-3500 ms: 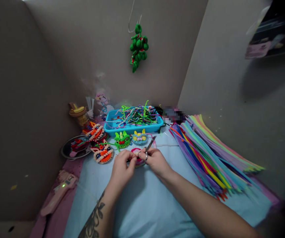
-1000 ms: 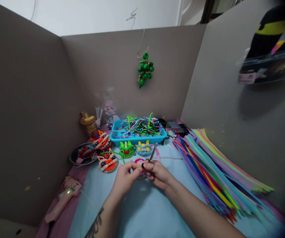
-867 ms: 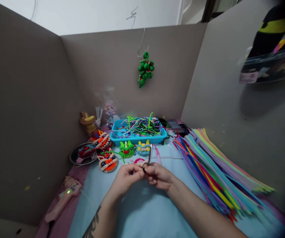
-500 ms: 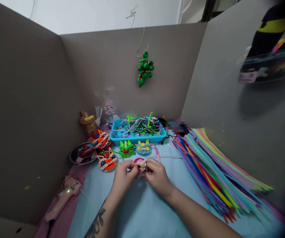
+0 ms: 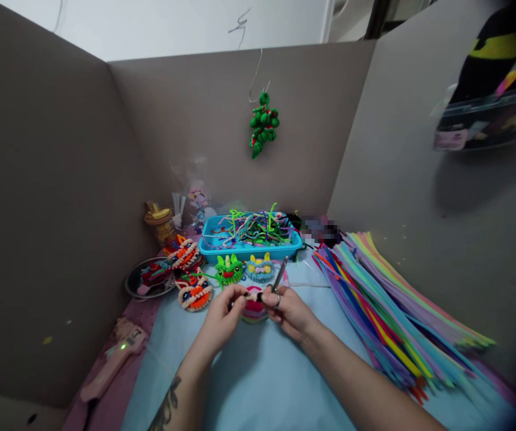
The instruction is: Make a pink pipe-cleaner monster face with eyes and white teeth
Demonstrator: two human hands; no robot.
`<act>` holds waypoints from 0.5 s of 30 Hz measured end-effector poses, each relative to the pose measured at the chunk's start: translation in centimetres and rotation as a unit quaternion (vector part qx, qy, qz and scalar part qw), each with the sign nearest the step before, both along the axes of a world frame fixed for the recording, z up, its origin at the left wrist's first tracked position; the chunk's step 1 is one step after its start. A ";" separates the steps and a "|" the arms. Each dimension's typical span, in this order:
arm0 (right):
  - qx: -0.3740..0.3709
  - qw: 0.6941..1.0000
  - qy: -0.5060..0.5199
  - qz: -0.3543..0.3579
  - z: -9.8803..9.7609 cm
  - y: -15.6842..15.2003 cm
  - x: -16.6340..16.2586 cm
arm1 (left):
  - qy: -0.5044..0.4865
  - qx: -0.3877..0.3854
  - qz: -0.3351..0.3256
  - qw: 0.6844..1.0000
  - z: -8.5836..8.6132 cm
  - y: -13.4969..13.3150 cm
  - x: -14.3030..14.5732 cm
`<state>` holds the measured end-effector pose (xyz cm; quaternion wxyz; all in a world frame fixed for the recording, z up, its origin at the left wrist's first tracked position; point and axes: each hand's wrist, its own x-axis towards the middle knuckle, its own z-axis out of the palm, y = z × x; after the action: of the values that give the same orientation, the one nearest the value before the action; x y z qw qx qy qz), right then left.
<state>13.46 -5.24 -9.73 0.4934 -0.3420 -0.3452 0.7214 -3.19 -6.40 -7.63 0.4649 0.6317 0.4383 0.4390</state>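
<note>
Between my hands is a short cream fuzzy strip [image 5: 253,297], like pipe cleaner. My left hand [image 5: 224,311] is closed, pinching its left end between thumb and finger. My right hand [image 5: 291,311] is closed too, with a slim metal tool [image 5: 280,273] held in it, its shaft slanting up and away; the kind is unclear. That thumb and fingertip also meet the strip's right end. Just below the fingers sits a round pink, striped fuzzy piece [image 5: 254,310], partly covered by them. Beyond are a green animal head [image 5: 229,270] and a light-blue one [image 5: 260,269] with yellow ears.
A blue tray [image 5: 249,254] of pipe-cleaner scraps stands at the back. Orange-and-cream heads [image 5: 195,294] and a round metal dish [image 5: 134,293] lie left, near a pink glue gun [image 5: 117,362]. Long pipe cleaners [image 5: 388,311] spread at right. Grey panels [image 5: 240,120] enclose the table.
The slim metal tool now sticks up from my right hand. Both hands have shifted slightly, the fingers have parted a little, and more of the pink round piece shows.
</note>
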 end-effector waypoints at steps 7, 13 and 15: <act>0.018 0.999 0.005 -0.029 0.4 -0.3 -0.4 | 0.071 0.082 0.044 0.993 -0.2 -0.1 0.7; 0.052 0.998 -0.026 0.010 0.9 -1.0 -0.4 | 0.046 0.129 0.045 0.990 -0.3 0.1 0.3; 0.073 0.995 -0.046 0.040 1.0 -1.0 0.0 | 0.041 0.112 0.033 0.992 -0.2 0.1 0.2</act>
<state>13.42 -6.21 -8.71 0.4712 -0.3241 -0.4325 0.6970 -3.00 -6.27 -7.83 0.3576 0.6826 0.4258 0.4741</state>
